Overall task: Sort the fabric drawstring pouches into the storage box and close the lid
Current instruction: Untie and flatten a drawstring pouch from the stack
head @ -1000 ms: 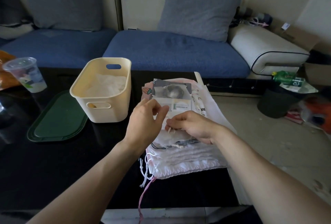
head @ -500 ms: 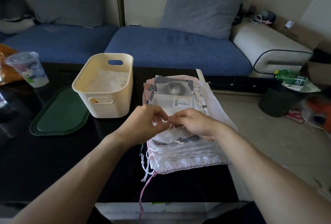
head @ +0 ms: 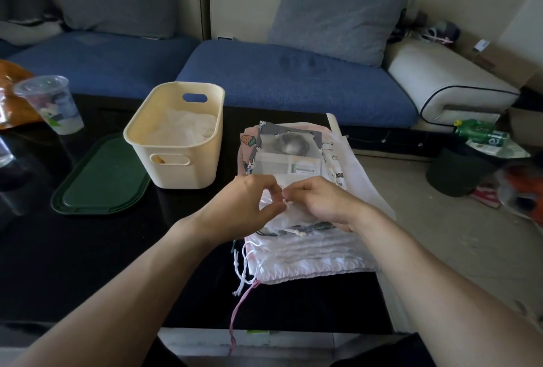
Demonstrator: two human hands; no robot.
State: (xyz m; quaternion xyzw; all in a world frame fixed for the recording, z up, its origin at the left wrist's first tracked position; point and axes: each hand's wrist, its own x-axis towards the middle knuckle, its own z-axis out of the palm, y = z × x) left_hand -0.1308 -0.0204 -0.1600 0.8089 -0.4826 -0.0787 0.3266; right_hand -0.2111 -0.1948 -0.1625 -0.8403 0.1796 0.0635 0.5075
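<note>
A stack of fabric drawstring pouches point(head: 308, 252) lies at the right end of the black table, cords trailing off its near left corner. On top sits a sheer white pouch point(head: 289, 162) with a label. My left hand point(head: 249, 208) and my right hand point(head: 320, 202) meet over its near edge, fingertips pinched together on its thin white drawstring. A cream storage box point(head: 176, 167) stands left of the stack, with white fabric point(head: 182, 131) inside. Its dark green lid point(head: 102, 178) lies flat beside the box on the left.
A clear plastic cup point(head: 50, 105) stands at the table's far left, next to an orange bag point(head: 11, 73). A blue sofa with grey cushions runs behind the table. On the floor to the right are a black bin point(head: 458, 172) and a green bottle point(head: 479, 133).
Both hands have drawn closer together over the top pouch, and the fingertips now pinch its drawstring. The view has shifted slightly; the box and lid have not moved.
</note>
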